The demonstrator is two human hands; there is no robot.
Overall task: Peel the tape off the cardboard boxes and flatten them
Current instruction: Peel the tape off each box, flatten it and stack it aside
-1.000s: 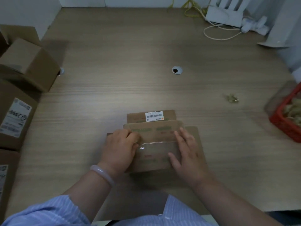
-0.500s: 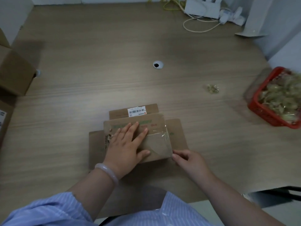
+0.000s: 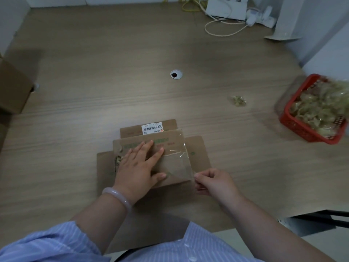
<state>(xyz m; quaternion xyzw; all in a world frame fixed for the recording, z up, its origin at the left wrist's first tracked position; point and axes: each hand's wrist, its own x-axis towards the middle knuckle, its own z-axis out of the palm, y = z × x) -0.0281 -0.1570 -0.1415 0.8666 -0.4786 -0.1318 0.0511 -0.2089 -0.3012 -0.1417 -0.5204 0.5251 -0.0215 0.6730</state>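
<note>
A small flattened cardboard box (image 3: 196, 150) with green print and a barcode label lies on the wooden table in front of me. My left hand (image 3: 139, 167) presses flat on its top panel, fingers spread. A strip of clear tape (image 3: 186, 161) runs across the panel's right part and lifts off toward its right edge. My right hand (image 3: 213, 181) pinches the loose end of that tape just off the box's near right corner.
A red basket (image 3: 302, 127) heaped with crumpled used tape stands at the right table edge. A small tape wad (image 3: 238, 100) lies loose before it. Taped cardboard boxes (image 3: 13, 87) stand at the far left. A cable hole (image 3: 176, 74) and white cables (image 3: 222, 27) lie farther back.
My left hand went from curled at the tape to pressing flat on the box. My right hand left the panel, took the tape end and drew it rightward, peeling it.
</note>
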